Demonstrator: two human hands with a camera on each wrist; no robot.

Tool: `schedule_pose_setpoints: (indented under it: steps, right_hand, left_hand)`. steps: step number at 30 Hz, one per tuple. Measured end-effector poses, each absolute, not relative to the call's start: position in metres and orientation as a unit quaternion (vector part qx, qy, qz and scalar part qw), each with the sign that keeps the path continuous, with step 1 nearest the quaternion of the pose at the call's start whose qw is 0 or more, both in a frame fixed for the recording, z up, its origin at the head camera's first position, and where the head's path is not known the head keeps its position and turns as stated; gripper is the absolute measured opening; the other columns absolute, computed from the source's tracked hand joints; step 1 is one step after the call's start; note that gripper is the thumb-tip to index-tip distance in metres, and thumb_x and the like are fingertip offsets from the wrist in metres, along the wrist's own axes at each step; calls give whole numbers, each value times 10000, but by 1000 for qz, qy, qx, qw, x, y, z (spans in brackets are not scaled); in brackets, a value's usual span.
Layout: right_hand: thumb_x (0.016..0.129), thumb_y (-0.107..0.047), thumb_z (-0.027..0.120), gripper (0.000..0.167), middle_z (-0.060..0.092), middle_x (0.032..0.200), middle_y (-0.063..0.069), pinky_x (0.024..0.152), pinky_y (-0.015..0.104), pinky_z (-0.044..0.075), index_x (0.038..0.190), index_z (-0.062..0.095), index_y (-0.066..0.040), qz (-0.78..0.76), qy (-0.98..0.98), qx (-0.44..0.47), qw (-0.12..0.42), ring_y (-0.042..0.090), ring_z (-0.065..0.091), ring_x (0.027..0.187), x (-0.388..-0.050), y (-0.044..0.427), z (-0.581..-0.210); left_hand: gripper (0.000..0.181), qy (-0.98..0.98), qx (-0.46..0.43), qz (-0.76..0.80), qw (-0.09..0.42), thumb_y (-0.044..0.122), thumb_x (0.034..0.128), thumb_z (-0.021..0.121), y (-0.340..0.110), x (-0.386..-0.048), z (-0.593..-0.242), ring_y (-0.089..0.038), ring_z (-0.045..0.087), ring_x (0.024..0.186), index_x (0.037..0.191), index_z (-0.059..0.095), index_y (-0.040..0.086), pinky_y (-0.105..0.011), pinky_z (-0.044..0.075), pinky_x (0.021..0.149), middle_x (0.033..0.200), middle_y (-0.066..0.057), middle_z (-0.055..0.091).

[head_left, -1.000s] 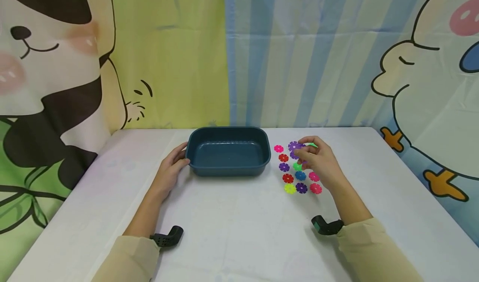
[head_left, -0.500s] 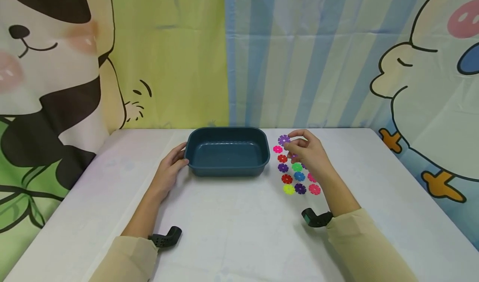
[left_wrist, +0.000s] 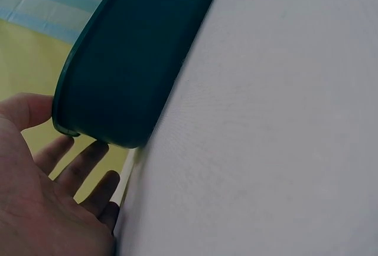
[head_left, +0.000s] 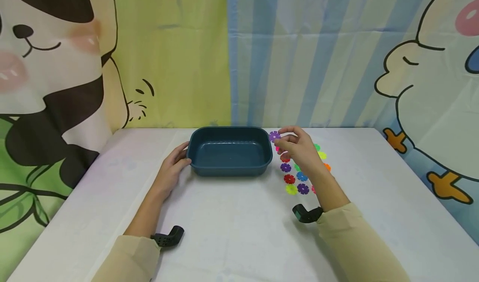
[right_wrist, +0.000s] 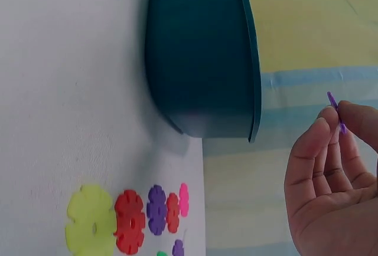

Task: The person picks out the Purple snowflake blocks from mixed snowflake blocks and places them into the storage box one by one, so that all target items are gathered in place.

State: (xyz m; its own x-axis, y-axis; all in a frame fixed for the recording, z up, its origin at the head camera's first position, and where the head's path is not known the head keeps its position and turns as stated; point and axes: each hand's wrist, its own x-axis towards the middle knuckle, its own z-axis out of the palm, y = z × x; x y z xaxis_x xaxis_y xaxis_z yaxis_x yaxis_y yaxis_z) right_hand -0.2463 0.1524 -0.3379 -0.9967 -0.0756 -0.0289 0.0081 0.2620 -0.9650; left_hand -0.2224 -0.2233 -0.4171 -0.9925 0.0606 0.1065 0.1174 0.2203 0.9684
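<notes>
A purple plastic snowflake disc (head_left: pixel 275 136) is pinched between thumb and fingers of my right hand (head_left: pixel 299 149), beside the right end of a dark teal tub (head_left: pixel 229 171). In the right wrist view the disc (right_wrist: pixel 336 112) stands edge-on between the fingertips, above the table and apart from the tub. My left hand (head_left: pixel 172 169) rests against the tub's left end. Its thumb is at the rim and its fingers are spread and relaxed, as the left wrist view shows. The inside of the tub shows no discs.
Several coloured snowflake discs (head_left: pixel 289 179) lie in rows right of the tub, some hidden under the right hand and forearm. The white table (head_left: pixel 232 228) ends at a printed cloth backdrop (head_left: pixel 299 65). A black wrist camera (head_left: pixel 307 213) juts out below each hand.
My right hand has moved left from over the discs towards the tub, carrying the purple disc. More discs show on its right side. My left hand and the tub have stayed put.
</notes>
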Motion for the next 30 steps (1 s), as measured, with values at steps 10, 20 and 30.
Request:
schedule_pose_setpoints:
  steps: [10,20,30]
  right_hand:
    - [1000,-230,684,411,648,1079,165,780,300,611,1354,517,-105,-639,767,-45,50,289,662,881,-250,137,-337]
    - [997,-213,691,404,655,1097,206,773,288,615,1350,524,-109,-641,763,-61,55,214,670,828,-254,122,-337]
    - [993,-154,682,366,653,1087,226,755,293,611,1317,523,-99,-655,750,-69,63,208,651,796,-259,113,-338]
  left_hand:
    - [569,-778,-53,-625,22,122,1046,506,-224,-221,-418,-323,458,1456,1602,389,152,-94,373,1003,1569,-210,478]
    - [571,-780,-51,-623,20,132,1051,497,-225,-218,-417,-318,448,1464,1608,373,150,-175,364,1073,1575,-206,469]
    - [588,-783,-54,-619,23,125,1036,505,-222,-222,-416,-313,430,1485,1609,376,152,-491,300,1225,1590,-198,458]
